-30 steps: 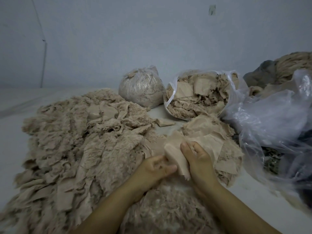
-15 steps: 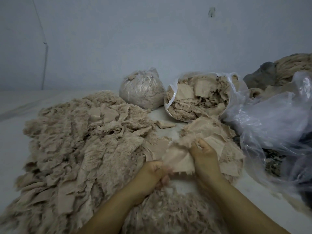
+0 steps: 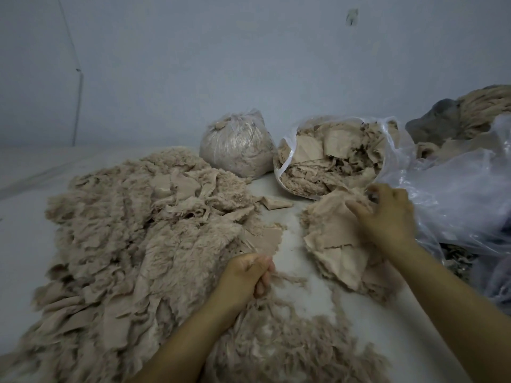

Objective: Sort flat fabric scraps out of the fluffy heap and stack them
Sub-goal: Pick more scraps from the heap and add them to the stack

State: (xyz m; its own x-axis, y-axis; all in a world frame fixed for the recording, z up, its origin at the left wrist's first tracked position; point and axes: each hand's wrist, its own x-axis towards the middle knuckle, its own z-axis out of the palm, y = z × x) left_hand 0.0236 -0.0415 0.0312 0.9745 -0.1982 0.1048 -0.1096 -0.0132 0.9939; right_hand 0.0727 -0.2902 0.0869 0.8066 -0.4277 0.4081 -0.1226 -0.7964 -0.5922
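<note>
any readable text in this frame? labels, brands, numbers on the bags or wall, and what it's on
None readable.
Tied plastic bag: clear, no print visible.
Open plastic bag of scraps: no print visible.
Loose plastic sheet at right: no print visible.
Small mark on the wall: too blurred to tell whether it is a sticker, a hook or writing.
Fabric scraps in the stack and fluffy heap: plain, no labels.

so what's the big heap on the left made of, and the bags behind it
The fluffy heap looks like beige faux-fur or plush offcuts: shaggy pile, with smooth matte backing where pieces lie flipped. The tied bag and open bag look like thin clear plastic film, glossy and crinkled.
</note>
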